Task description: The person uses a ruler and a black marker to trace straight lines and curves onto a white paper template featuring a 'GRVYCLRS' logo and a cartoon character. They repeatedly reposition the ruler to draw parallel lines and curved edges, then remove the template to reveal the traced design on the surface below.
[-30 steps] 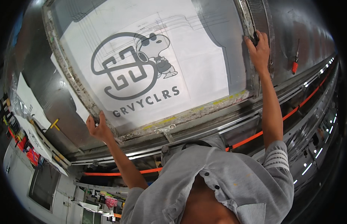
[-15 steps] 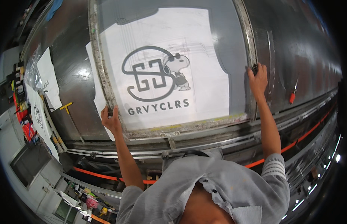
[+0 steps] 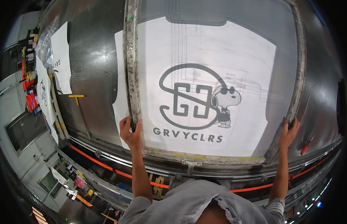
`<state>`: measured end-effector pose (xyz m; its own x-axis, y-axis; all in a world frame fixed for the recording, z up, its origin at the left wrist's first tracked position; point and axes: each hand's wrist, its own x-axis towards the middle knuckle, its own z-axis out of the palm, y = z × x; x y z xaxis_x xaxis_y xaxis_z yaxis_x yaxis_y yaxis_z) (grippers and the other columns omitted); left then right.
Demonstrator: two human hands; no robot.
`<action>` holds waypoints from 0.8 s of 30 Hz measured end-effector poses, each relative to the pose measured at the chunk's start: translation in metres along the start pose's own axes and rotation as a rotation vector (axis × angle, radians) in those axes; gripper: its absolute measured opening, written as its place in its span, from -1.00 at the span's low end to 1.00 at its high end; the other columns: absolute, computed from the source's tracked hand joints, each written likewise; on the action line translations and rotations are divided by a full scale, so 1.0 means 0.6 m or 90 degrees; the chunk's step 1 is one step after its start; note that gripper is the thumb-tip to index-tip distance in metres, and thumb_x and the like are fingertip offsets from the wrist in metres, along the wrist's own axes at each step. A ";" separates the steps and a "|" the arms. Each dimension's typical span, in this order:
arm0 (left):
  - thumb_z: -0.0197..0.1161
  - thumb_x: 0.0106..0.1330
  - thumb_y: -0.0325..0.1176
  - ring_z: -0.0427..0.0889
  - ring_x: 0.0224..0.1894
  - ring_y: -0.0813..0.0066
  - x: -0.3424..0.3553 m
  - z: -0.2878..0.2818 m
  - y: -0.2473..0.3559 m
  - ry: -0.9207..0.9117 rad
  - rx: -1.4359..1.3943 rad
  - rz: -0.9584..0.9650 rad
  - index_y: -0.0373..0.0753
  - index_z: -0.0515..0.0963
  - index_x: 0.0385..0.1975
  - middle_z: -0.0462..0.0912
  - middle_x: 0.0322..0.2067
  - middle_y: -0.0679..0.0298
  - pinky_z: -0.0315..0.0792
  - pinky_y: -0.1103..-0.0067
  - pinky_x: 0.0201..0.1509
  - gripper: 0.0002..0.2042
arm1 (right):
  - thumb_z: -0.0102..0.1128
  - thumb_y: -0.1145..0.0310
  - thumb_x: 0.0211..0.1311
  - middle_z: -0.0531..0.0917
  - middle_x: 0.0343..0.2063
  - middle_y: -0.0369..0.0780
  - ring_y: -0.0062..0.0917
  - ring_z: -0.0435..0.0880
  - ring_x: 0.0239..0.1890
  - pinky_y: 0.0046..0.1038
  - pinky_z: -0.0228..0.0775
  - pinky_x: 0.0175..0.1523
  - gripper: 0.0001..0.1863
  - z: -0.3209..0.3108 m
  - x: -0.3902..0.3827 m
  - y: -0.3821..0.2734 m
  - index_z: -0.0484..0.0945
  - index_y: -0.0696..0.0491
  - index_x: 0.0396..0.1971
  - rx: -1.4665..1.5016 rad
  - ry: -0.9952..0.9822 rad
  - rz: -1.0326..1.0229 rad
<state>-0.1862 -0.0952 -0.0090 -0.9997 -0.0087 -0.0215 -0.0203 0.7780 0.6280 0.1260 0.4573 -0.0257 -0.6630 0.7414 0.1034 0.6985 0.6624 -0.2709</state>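
"Where is the screen frame (image 3: pixel 132 74)?"

"Straight ahead of the person, over the dark counter (image 3: pixel 95 41). Its far end runs out of view, and I can't tell whether its underside touches the surface."

"What are the hands doing?"

"The left hand (image 3: pixel 131 134) is at the lower part of the left bar. Its fingers (image 3: pixel 124 126) sit on the outer side and its thumb on the inner side, so the bar is gripped between them. The right hand (image 3: pixel 289 134) holds the right bar low down, thumb and fingers closed about it, though the exact place of the tips is hard to make out."

"And beneath the mesh (image 3: pixel 263 15)?"

"A white garment-shaped piece (image 3: pixel 242 136), paper or cloth, I can't tell which. Its left edge pokes out past the left bar. A grey emblem (image 3: pixel 192 98) of looping lines shows there, with a cartoon dog (image 3: pixel 231 99) in sunglasses at its right and a row of lettering (image 3: pixel 188 135) below."

"Anything else about?"

"On the left, a yellow-handled T-shaped tool (image 3: pixel 77 96) and another white printed piece (image 3: pixel 62 56). On the right, a red-handled tool (image 3: pixel 304 149) lies near the right hand. An orange strip (image 3: pixel 251 189) runs along the near side, below the counter's edge."
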 end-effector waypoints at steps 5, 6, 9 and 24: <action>0.51 -0.05 -0.59 0.56 -0.20 0.37 0.004 0.002 0.015 -0.014 0.046 0.013 -0.52 0.60 -0.05 0.52 -0.12 0.16 0.49 0.50 -0.19 -0.53 | 0.20 0.41 0.34 0.50 0.01 0.01 -0.18 0.52 0.06 -0.28 0.34 0.16 -0.53 -0.001 0.001 0.004 0.40 0.34 0.17 0.008 -0.028 0.046; 0.51 -0.07 -0.60 0.56 -0.20 0.36 0.007 0.003 0.021 -0.017 0.060 0.030 -0.52 0.59 -0.05 0.52 -0.12 0.15 0.49 0.49 -0.18 -0.51 | 0.19 0.42 0.35 0.50 0.02 0.00 -0.19 0.51 0.06 -0.29 0.34 0.16 -0.53 -0.003 0.000 0.004 0.40 0.34 0.17 0.009 -0.027 0.047; 0.51 -0.11 -0.61 0.57 -0.17 0.33 0.005 -0.002 0.010 -0.035 0.066 -0.004 -0.55 0.58 -0.05 0.52 -0.09 0.13 0.50 0.48 -0.14 -0.49 | 0.18 0.43 0.37 0.50 0.01 -0.02 -0.20 0.52 0.05 -0.30 0.34 0.16 -0.55 -0.008 0.001 0.004 0.40 0.35 0.17 0.022 -0.039 0.057; 0.44 -0.13 -0.60 0.56 -0.12 0.27 0.007 -0.007 0.005 -0.042 0.035 -0.023 -0.61 0.55 -0.06 0.53 -0.08 0.06 0.48 0.50 -0.05 -0.48 | 0.14 0.44 0.41 0.49 -0.06 -0.08 -0.32 0.54 -0.05 -0.39 0.38 0.06 -0.60 -0.012 0.005 0.001 0.42 0.36 0.14 0.048 -0.068 0.062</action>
<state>-0.1903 -0.0954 -0.0036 -0.9954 0.0027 -0.0959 -0.0539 0.8114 0.5820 0.1266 0.4606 -0.0188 -0.6214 0.7829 -0.0285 0.7411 0.5756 -0.3456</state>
